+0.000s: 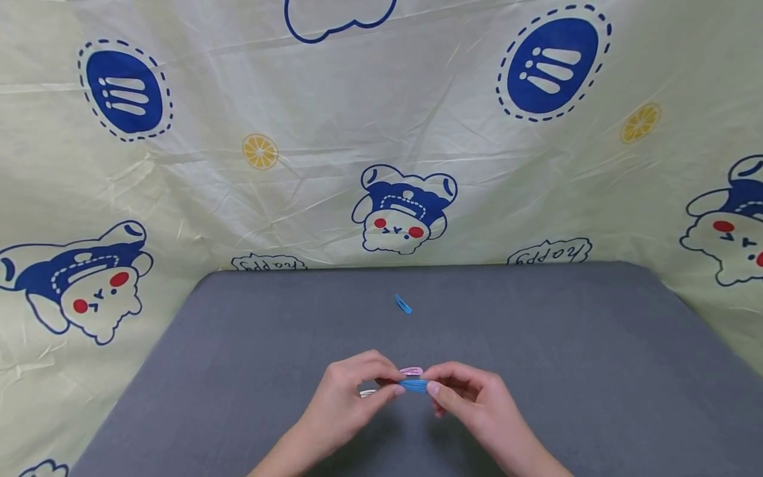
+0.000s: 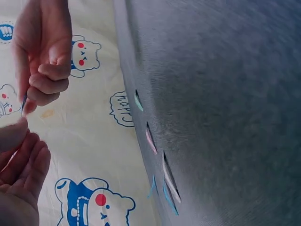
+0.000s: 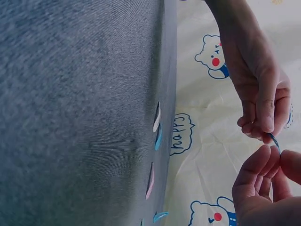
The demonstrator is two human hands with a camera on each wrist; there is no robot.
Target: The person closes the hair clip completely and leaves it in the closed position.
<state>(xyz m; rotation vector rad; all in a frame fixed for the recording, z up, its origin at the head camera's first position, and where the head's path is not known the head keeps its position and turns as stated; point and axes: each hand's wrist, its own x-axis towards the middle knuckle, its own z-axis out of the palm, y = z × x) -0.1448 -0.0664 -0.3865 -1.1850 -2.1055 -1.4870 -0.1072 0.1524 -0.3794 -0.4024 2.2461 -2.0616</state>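
Observation:
A blue snap hair clip (image 1: 414, 385) is held up between the two hands, over the grey table. My left hand (image 1: 352, 391) pinches one end of it between thumb and fingertips. The other end is pinched by my right hand (image 1: 477, 397), its remaining fingers curled below. From the right wrist view, the left hand (image 3: 258, 80) and right hand (image 3: 263, 188) meet at the clip (image 3: 275, 139), which appears edge-on. Behind the hands lies a pink hair clip (image 1: 411, 371), and a white hair clip (image 1: 367, 393) shows partly behind the left fingers.
Farther back on the grey table (image 1: 268, 331) lies another blue hair clip (image 1: 403, 304). In the left wrist view a green clip (image 2: 138, 101) lies in a loose line with pink, white and blue ones. A cream printed cloth (image 1: 322, 199) hangs behind the table.

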